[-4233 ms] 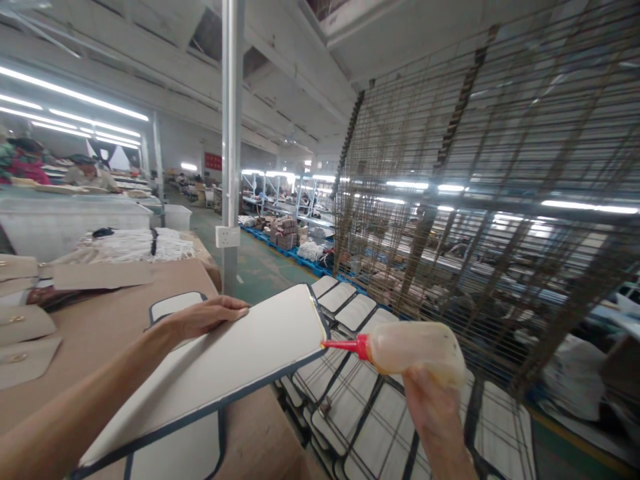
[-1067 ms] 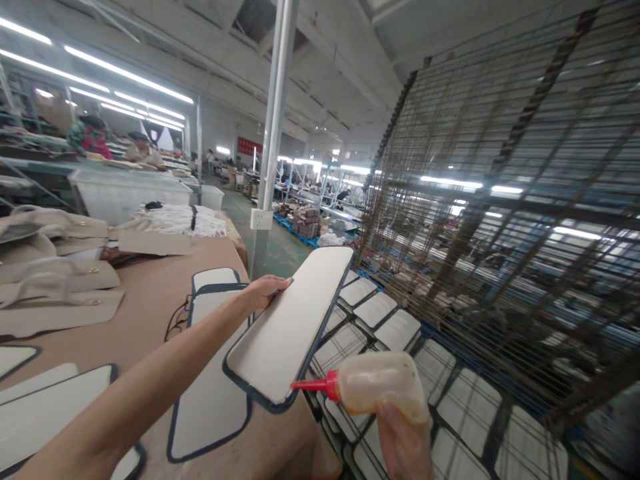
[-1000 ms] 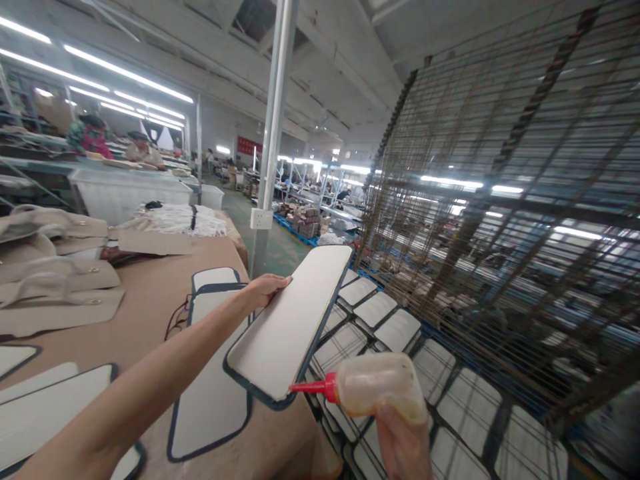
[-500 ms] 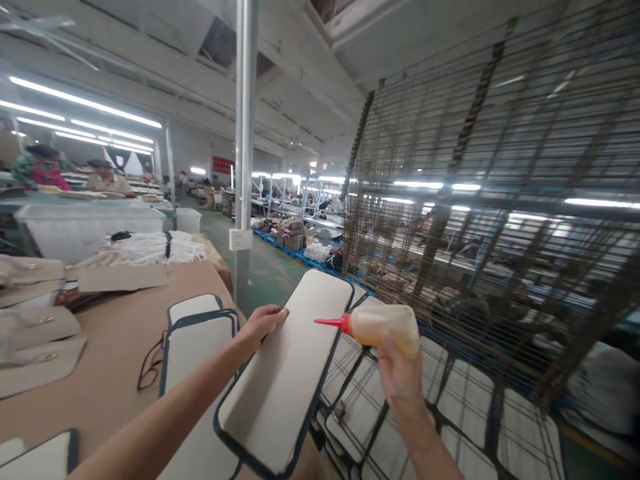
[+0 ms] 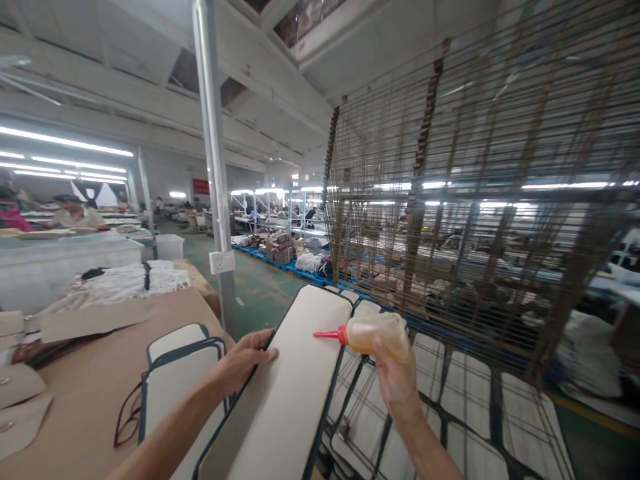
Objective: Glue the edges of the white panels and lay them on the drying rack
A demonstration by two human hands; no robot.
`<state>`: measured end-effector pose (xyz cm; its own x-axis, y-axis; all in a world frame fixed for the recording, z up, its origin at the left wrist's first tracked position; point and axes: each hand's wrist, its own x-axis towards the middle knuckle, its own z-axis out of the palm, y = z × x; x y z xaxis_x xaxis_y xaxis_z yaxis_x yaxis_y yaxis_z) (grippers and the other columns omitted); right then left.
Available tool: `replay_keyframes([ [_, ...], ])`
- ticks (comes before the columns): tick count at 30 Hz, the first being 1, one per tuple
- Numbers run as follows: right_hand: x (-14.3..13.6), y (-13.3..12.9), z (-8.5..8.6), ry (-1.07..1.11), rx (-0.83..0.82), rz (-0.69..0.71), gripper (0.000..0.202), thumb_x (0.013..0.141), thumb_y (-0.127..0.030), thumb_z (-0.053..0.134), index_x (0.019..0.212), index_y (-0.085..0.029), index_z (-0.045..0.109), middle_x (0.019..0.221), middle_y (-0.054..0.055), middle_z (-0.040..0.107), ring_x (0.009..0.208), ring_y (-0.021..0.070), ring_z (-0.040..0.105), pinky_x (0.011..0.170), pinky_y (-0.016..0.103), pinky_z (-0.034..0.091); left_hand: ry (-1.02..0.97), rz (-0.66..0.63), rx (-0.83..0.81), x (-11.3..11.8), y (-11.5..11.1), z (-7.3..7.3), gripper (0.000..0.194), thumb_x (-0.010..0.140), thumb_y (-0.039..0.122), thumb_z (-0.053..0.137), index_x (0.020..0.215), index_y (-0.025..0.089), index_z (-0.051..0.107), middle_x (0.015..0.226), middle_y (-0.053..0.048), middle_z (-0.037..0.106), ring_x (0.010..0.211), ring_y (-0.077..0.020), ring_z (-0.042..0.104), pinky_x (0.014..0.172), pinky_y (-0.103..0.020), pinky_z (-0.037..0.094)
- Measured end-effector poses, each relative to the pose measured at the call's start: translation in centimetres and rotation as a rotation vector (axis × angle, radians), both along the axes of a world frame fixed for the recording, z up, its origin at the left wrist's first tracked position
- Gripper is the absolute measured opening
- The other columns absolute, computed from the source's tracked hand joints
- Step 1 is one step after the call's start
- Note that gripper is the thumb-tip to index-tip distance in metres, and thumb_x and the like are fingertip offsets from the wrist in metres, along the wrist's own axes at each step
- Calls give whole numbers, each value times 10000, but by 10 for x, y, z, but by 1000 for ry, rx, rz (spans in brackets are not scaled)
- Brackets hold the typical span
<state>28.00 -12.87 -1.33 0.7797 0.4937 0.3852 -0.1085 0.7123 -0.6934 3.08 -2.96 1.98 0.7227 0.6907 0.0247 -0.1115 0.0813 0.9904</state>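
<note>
My left hand (image 5: pixel 250 357) grips the left edge of a long cream panel (image 5: pixel 285 387) with rounded corners and a dark border. The panel is tilted up in front of me. In my right hand (image 5: pixel 397 373) is a squeeze bottle (image 5: pixel 377 335) of yellowish liquid, lying nearly level. Its red nozzle points left, over the upper part of the panel; whether the tip touches the surface I cannot tell. Two similar bordered panels (image 5: pixel 185 377) lie overlapping on the table to the left, beside a pair of glasses (image 5: pixel 129 417).
A brown-topped table (image 5: pixel 90 360) carries beige flap pieces (image 5: pixel 25 387) and a bundle of white strips (image 5: pixel 133 283). To the right leans a large wire rack (image 5: pixel 400 167), with several cream panels (image 5: pixel 465 380) on its lower part. A metal post (image 5: pixel 215 133) stands ahead. Other people work at far left.
The view has swung slightly right and tilted up. The panel now appears nearer and lower. My right hand still holds the bottle over it, and my left hand keeps its edge grip.
</note>
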Motion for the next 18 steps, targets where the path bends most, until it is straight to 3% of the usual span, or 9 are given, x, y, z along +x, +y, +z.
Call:
replay_keyframes([
  [4,-22,-16,-29,-38,-72,60,609,546,-390,846,1077,-189,627,951,53,708,878,233,648,832,384,523,8,3,-37,-4,6,2,475,595,307,801,1035,166,695,781,-79,735,649,-224,668,608,-295,516],
  [7,-49,-34,-52,-75,-95,201,630,552,-400,842,1109,-204,622,934,56,716,818,246,664,719,357,554,5,81,-60,-10,15,3,508,534,267,832,1014,166,700,764,-69,737,620,-204,658,607,-282,516],
  [9,-58,-40,-55,-93,-81,266,632,537,-402,845,1100,-209,632,908,56,718,772,252,667,662,350,563,-2,121,-72,-13,19,3,517,502,245,843,994,167,704,754,-60,736,597,-185,648,586,-261,506],
  [11,-54,-36,-43,-106,-66,208,610,530,-383,851,1075,-201,647,905,59,716,773,256,664,676,363,567,2,125,-73,-15,20,4,529,499,243,843,1004,170,701,758,-58,736,593,-181,646,566,-248,494],
  [14,-28,-11,-8,-84,-24,-23,642,531,-374,850,1102,-175,635,967,68,702,870,253,647,801,404,542,14,80,-62,-13,13,7,547,522,256,834,1046,179,694,780,-62,738,605,-190,651,560,-249,489],
  [16,-10,7,12,-60,-2,-70,641,559,-390,833,1121,-165,624,948,67,702,874,244,641,838,426,523,7,56,-60,-11,6,9,548,536,263,829,1061,186,691,802,-64,740,606,-190,650,566,-254,493],
  [18,-2,16,19,-56,3,-68,616,578,-393,824,1116,-166,626,927,61,704,858,235,640,837,426,522,-4,49,-67,-9,3,10,548,545,274,827,1068,186,690,811,-67,740,619,-196,654,588,-267,502],
])
